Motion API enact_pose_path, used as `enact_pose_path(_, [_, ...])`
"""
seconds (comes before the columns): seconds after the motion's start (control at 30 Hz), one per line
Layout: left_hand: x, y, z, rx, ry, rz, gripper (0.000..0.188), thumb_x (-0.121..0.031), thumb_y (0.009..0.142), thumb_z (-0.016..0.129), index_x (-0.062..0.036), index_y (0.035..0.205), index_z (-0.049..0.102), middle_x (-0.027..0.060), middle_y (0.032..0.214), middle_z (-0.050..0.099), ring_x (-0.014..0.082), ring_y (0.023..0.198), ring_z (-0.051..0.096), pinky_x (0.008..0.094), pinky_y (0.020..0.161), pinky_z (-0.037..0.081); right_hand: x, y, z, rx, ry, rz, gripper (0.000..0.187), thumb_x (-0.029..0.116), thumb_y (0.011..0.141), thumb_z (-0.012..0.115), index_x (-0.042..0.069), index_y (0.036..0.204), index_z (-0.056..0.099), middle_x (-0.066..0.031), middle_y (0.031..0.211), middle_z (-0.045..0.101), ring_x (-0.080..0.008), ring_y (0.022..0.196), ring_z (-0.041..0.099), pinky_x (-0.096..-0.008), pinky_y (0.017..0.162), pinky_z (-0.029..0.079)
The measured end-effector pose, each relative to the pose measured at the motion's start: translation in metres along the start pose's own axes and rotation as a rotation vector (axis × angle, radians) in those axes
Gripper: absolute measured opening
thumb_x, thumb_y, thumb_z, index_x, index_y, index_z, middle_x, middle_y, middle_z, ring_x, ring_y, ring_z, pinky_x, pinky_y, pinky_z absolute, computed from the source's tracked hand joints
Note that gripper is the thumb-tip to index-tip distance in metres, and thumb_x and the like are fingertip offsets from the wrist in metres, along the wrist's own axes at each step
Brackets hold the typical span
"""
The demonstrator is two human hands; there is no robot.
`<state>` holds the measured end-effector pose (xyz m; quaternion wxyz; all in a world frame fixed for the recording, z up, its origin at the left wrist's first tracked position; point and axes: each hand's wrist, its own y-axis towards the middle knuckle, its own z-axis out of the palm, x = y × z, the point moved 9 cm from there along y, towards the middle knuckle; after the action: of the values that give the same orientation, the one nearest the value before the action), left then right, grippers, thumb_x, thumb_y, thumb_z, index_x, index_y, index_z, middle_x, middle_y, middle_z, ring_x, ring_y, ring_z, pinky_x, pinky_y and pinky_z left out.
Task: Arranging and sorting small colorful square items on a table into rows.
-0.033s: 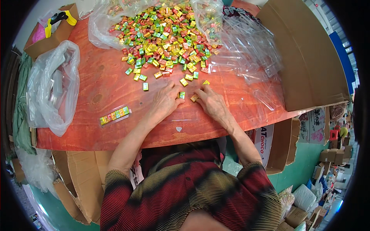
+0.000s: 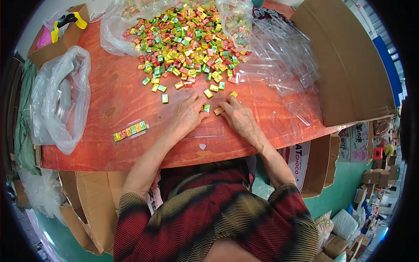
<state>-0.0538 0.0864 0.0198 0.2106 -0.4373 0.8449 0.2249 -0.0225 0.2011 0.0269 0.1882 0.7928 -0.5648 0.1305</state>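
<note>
My left hand [image 2: 187,114] and my right hand [image 2: 238,117] rest close together on the red-orange wooden table [image 2: 109,100], fingertips almost meeting. A small green wrapped candy [image 2: 207,107] sits at the fingertips of my left hand. My right thumb and fingers pinch an orange candy [image 2: 218,111]. Just beyond my hands spreads a big pile of small wrapped candies [image 2: 187,39] in green, red, yellow and orange, partly lying on a clear plastic bag. To the left lies a clear sleeve filled with a row of candies [image 2: 129,131].
A heap of empty clear plastic sleeves [image 2: 279,56] lies at the right of the pile. A large cardboard sheet [image 2: 345,65] leans at the table's right end. A translucent bag [image 2: 59,100] sits at the left, with a small cardboard box [image 2: 56,39] behind it.
</note>
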Motion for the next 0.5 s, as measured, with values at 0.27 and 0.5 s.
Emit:
enact_pose_path(0.27, [0.007, -0.005, -0.003, -0.029, -0.009, -0.011, 0.033, -0.019, 0.066, 0.072, -0.0073, 0.092, 0.054, 0.0103, 0.089, 0.049, 0.0322, 0.078, 0.056, 0.042, 0.064, 0.045, -0.007, -0.008, -0.017, -0.145, -0.007, 0.093, 0.026, 0.01, 0.076, 0.06, 0.007, 0.102, 0.055, -0.0143, 0.094, 0.053, -0.0328, 0.084, 0.057, -0.0394, 0.066, 0.048])
enact_pose_path(0.5, [0.004, 0.004, -0.004, 0.006, -0.036, -0.029, 0.031, -0.015, 0.069, 0.07, -0.0049, 0.093, 0.054, 0.01, 0.088, 0.05, 0.0315, 0.082, 0.055, 0.0401, 0.069, 0.044, -0.059, -0.022, -0.032, -0.244, -0.345, 0.329, 0.014, 0.012, 0.08, 0.056, 0.008, 0.092, 0.056, -0.0116, 0.084, 0.052, -0.0308, 0.073, 0.056, -0.0405, 0.056, 0.046])
